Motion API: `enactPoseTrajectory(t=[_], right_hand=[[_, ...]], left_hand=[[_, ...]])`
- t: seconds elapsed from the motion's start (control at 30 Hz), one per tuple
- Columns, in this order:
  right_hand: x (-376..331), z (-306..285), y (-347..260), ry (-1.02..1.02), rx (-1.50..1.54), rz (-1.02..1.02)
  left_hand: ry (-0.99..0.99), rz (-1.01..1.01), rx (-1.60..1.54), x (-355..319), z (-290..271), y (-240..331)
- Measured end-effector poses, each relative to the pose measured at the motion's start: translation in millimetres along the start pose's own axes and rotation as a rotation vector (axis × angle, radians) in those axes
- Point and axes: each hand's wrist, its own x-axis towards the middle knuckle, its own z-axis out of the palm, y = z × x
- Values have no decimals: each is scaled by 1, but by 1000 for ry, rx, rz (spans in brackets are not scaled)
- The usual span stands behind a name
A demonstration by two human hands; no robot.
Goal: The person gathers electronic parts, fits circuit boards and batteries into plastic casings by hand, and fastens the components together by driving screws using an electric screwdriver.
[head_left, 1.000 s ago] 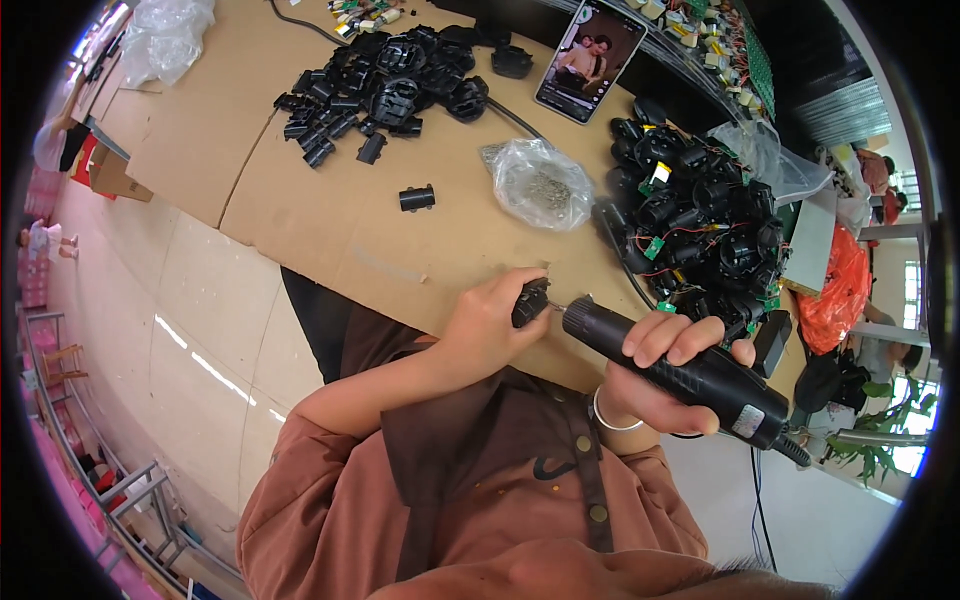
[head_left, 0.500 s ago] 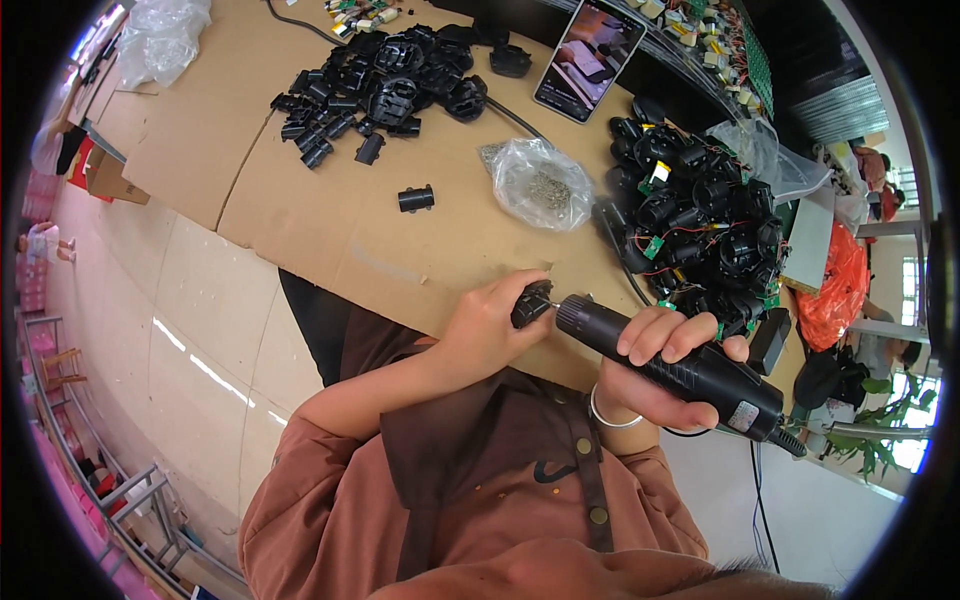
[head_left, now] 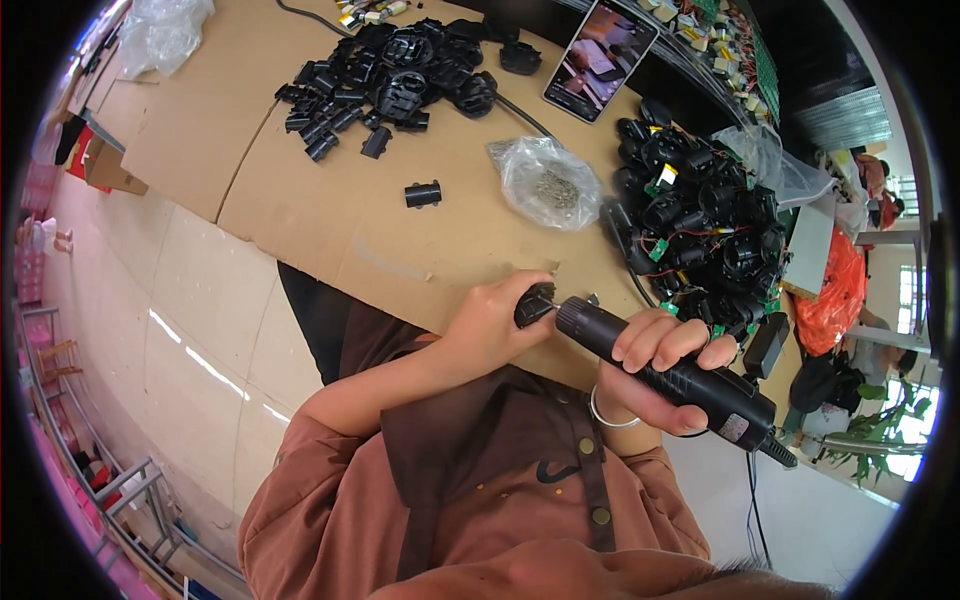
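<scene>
My left hand [head_left: 500,322] pinches a small black plastic part [head_left: 536,304] between thumb and fingers, above the table's near edge. Wrapped around a black electric screwdriver [head_left: 640,362] is my right hand [head_left: 665,365], a light bangle at its wrist. The screwdriver slants down to the right from its tip, which meets the plastic part or lies just beside it; the exact contact is too small to tell. Beyond the hands, a clear plastic bag [head_left: 548,185] of small metal screws lies on the cardboard. A single black cylindrical piece [head_left: 422,194] lies to its left.
Black plastic housings [head_left: 400,80] are heaped at the far middle. Another heap of black parts with wires and green boards [head_left: 700,220] stands at the right. A phone [head_left: 602,60] leans at the back. Cardboard [head_left: 310,215] covers the table. An orange-red bag [head_left: 832,295] is far right.
The view has shifted slightly, so the table's things sit a little further right. The screwdriver's rear end has dipped slightly. Both hands keep their hold.
</scene>
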Motion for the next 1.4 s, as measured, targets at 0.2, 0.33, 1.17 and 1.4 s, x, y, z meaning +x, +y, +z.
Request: enactPoseTrajectory(t=[0.2,0.33,1.17,1.4], right_hand=[[-2,5,-3,118,-57,30],[2,-1,-1,58,-33,15],[6,6,-18,75,-40,10],[-1,1,-11,41,-70,-19]], left_hand=[[12,42,31,-2,1,-2],[4,47,41,-1,2,-1],[-79,-22,-51,-3,4,3],[-35,20,-42,-2,5,-1]])
